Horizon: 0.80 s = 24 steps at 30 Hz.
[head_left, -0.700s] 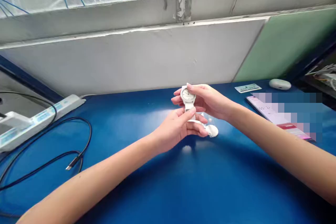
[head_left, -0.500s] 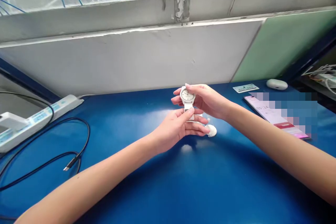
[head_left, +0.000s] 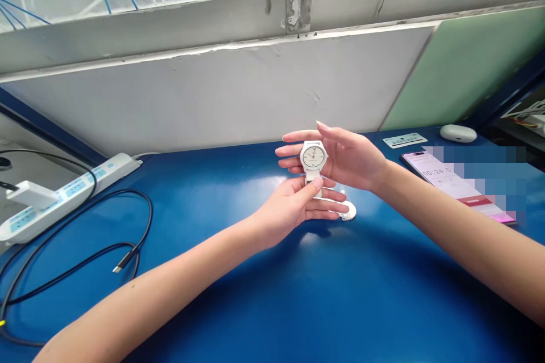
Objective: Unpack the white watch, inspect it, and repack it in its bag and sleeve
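A white wristwatch (head_left: 314, 157) with a round pale dial stands upright above the blue table (head_left: 340, 300), its face turned to me. My left hand (head_left: 293, 208) pinches the strap just below the dial between thumb and fingers. My right hand (head_left: 347, 157) is behind the watch with its fingers stretched out and its thumb raised clear; the fingers lie against or close to the watch's back, I cannot tell which. A small white round piece (head_left: 348, 211) lies on the table under the hands, partly hidden by my left fingers.
A white power strip (head_left: 63, 193) with a plugged adapter and a looped black cable (head_left: 128, 221) lie at the left. A phone (head_left: 447, 178) with a lit screen, a small card (head_left: 404, 140) and a white oval case (head_left: 458, 133) are at the right. A white wall panel bounds the table's far edge.
My right thumb has come off the watch and its fingers have straightened. The watch has shifted slightly right and its dial now faces me. My left hand keeps its pinch on the strap.
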Each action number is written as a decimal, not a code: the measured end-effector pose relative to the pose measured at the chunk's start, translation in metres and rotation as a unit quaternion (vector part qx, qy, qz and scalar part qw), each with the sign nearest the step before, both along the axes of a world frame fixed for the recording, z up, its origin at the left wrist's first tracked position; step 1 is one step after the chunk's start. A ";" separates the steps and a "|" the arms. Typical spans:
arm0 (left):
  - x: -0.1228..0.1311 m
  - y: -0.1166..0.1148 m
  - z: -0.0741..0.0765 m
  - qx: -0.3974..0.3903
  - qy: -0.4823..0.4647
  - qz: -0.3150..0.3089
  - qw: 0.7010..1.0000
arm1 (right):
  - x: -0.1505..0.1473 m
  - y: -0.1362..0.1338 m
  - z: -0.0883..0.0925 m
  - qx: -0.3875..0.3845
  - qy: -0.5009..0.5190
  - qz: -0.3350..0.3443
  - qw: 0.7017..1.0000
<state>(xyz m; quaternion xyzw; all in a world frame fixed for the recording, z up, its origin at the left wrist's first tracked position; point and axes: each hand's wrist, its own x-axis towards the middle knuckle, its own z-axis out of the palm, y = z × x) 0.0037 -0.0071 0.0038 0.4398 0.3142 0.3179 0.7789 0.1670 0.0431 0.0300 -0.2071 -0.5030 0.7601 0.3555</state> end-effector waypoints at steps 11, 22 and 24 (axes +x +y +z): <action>-0.001 0.005 0.000 0.010 0.004 0.007 1.000 | 0.001 0.000 0.002 -0.003 -0.004 -0.004 1.000; -0.014 0.023 -0.008 0.300 0.125 0.121 0.938 | 0.016 -0.007 0.011 0.233 -0.177 -0.188 0.938; -0.020 0.029 -0.014 0.378 0.156 0.178 0.895 | 0.018 -0.015 0.003 0.279 -0.224 -0.254 0.899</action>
